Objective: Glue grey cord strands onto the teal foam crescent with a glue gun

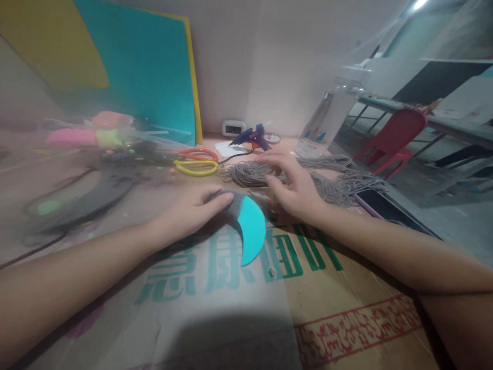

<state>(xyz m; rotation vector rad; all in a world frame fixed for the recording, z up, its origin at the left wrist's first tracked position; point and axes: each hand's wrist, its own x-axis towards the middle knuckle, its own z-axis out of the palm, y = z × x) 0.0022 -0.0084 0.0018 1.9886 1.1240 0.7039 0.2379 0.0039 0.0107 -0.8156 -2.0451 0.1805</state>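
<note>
A turquoise crescent-shaped cutout (pixel 251 229) lies on flattened cardboard (pixel 239 308), its upper end wrapped in grey cord. My left hand (pixel 194 208) rests on that wrapped end, fingers pressed down on it. My right hand (pixel 295 187) hovers just right of the crescent with fingers spread, over a heap of grey cord (pixel 331 182). Whether the right fingers touch the cord is unclear.
Yellow and orange scissors (pixel 195 162) lie behind the left hand. A blue glue gun (pixel 251 137), a white clock (pixel 233 127) and a plastic bottle (pixel 327 121) stand at the back. A phone (pixel 389 208) lies right. Teal and yellow sheets (pixel 146 67) lean against the wall.
</note>
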